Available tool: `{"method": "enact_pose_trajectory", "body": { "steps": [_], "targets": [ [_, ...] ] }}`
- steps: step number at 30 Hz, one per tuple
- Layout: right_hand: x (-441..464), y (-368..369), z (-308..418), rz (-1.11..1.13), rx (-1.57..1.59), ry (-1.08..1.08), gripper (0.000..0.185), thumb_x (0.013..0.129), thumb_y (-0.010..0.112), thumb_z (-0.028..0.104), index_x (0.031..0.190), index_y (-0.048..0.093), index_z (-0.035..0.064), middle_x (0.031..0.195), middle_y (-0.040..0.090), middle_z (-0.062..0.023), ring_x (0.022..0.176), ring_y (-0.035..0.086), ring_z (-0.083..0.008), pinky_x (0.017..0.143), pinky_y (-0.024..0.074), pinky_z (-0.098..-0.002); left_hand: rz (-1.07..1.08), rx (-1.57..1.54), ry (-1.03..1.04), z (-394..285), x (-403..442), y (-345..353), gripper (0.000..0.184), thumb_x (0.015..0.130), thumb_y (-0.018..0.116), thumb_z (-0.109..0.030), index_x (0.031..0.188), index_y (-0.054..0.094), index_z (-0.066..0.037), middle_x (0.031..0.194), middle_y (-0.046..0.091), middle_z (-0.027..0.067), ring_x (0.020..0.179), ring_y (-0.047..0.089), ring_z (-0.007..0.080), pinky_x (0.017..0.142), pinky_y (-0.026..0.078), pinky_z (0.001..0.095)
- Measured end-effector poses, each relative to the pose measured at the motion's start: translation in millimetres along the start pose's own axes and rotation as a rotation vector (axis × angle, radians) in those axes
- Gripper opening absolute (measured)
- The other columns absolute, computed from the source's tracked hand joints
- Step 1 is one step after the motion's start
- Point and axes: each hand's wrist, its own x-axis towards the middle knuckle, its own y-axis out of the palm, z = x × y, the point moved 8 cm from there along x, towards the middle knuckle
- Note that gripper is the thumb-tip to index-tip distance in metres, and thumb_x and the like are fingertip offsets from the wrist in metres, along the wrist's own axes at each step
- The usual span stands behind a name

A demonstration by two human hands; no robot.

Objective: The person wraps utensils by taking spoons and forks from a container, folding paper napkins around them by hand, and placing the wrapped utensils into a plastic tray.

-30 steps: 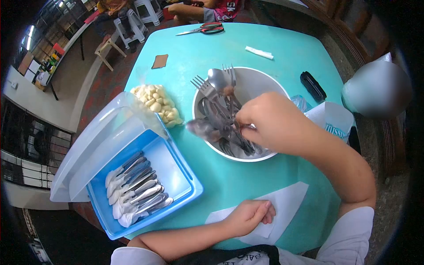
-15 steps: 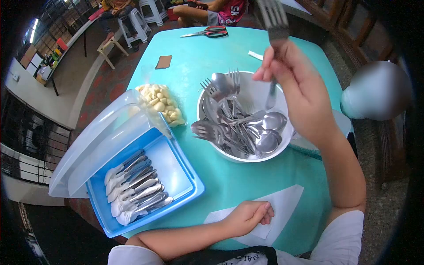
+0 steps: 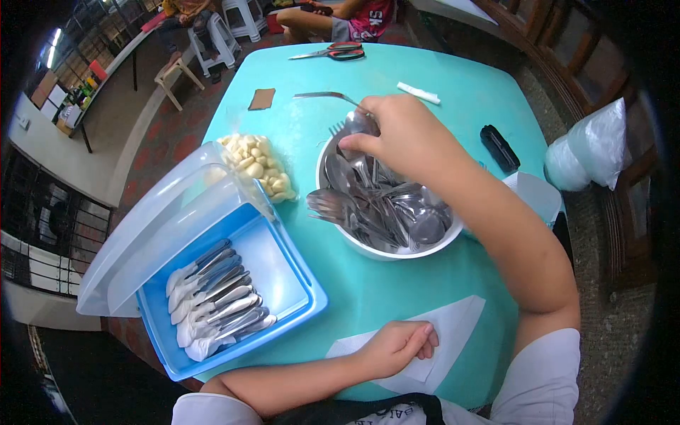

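A person's right hand (image 3: 407,134), upper centre of the frame, grips a slim silver metal utensil (image 3: 319,95) by its near end, above a round white bowl (image 3: 382,253) heaped with loose silver cutlery (image 3: 389,205). The thumb stands apart from the fingers beside a rounded silver spoon (image 3: 363,122); whether it touches the spoon cannot be told. At lower centre, the left hand (image 3: 398,348) lies loosely curled on a white paper napkin (image 3: 459,320), its inner side hidden. An open blue plastic box (image 3: 315,306) at lower left holds white-wrapped cutlery (image 3: 219,301). Picking cleanly from such a tangle calls for a firm hold on the first piece and a straight lift, keeping tines from snagging, while the left hand steadies the paper.
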Motion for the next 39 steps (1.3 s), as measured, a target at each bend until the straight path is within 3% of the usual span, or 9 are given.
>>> {"method": "enact_pose_trajectory", "body": {
  "steps": [6, 9, 18, 24, 30, 33, 39],
  "targets": [
    [-1.0, -16.6, -9.9, -0.092, -0.006, 0.02, 0.045, 0.069, 0.079, 0.034, 0.09, 0.065, -0.0027, 0.064, 0.057, -0.0116, 0.058, 0.056, -0.0245, 0.056, 0.0434, -0.0368, -0.005, -0.015, -0.01, 4.3, -0.5, 0.4, 0.038, 0.102, 0.034, -0.022, 0.088, 0.058, 0.004, 0.07, 0.059, 0.0102, 0.065, 0.058, 0.0163, 0.066, 0.049, 0.0294],
    [-3.8, -31.3, -19.0, -0.11, 0.013, 0.074, 0.045, 0.068, 0.079, 0.034, 0.087, 0.065, -0.0038, 0.078, 0.064, -0.0211, 0.074, 0.064, -0.0322, 0.068, 0.0484, -0.0392, 0.003, -0.013, -0.002, 4.3, -0.2, 0.2, 0.038, 0.102, 0.034, -0.022, 0.088, 0.058, 0.004, 0.07, 0.059, 0.0101, 0.065, 0.058, 0.0162, 0.066, 0.049, 0.0293],
    [-19.6, -55.9, -74.7, -0.178, 0.02, 0.267, 0.052, 0.063, 0.08, 0.045, 0.081, 0.065, -0.0017, 0.068, 0.06, -0.0144, 0.063, 0.059, -0.0244, 0.059, 0.0466, -0.0359, 0.001, -0.02, -0.037, 6.9, -0.5, -1.0, 0.037, 0.102, 0.034, -0.023, 0.091, 0.058, 0.004, 0.073, 0.06, 0.0094, 0.067, 0.058, 0.0152, 0.067, 0.049, 0.0288],
    [-37.8, -68.0, -69.7, -0.224, -0.008, 0.337, 0.047, 0.067, 0.078, 0.043, 0.082, 0.065, -0.0001, 0.063, 0.057, -0.0122, 0.058, 0.058, -0.0221, 0.056, 0.0451, -0.035, 0.002, -0.049, -0.045, 8.7, -1.3, -0.5, 0.037, 0.102, 0.033, -0.022, 0.092, 0.058, 0.004, 0.074, 0.06, 0.0092, 0.068, 0.058, 0.0146, 0.068, 0.049, 0.0281],
    [-73.8, -115.8, -38.5, -0.516, 0.103, 0.178, 0.03, 0.075, 0.075, 0.029, 0.084, 0.064, 0.0022, 0.053, 0.042, 0.0009, 0.049, 0.041, -0.0078, 0.046, 0.0292, -0.0273, 0.011, -0.07, -0.071, 9.8, -2.2, -0.1, 0.038, 0.103, 0.033, -0.022, 0.093, 0.057, 0.005, 0.076, 0.061, 0.0093, 0.07, 0.058, 0.0138, 0.07, 0.05, 0.027],
    [-88.7, -121.5, -42.6, -0.503, 0.237, 0.224, 0.018, 0.083, 0.07, 0.019, 0.089, 0.064, 0.0035, 0.063, 0.039, 0.009, 0.057, 0.035, -0.0017, 0.051, 0.0252, -0.0199, 0.014, -0.067, -0.076, 11.0, -2.4, -0.9, 0.038, 0.103, 0.033, -0.023, 0.094, 0.057, 0.005, 0.077, 0.061, 0.0091, 0.071, 0.058, 0.0136, 0.07, 0.049, 0.0269],
    [-100.6, -128.6, -48.1, -0.463, 0.128, 0.254, 0.018, 0.083, 0.068, 0.015, 0.095, 0.063, 0.0023, 0.065, 0.04, 0.0079, 0.06, 0.035, -0.0016, 0.053, 0.0256, -0.0182, 0.043, -0.09, -0.059, 8.2, -3.3, -0.2, 0.039, 0.103, 0.03, -0.022, 0.097, 0.057, 0.005, 0.082, 0.062, 0.0095, 0.075, 0.058, 0.013, 0.073, 0.049, 0.0269]
  ]
}}
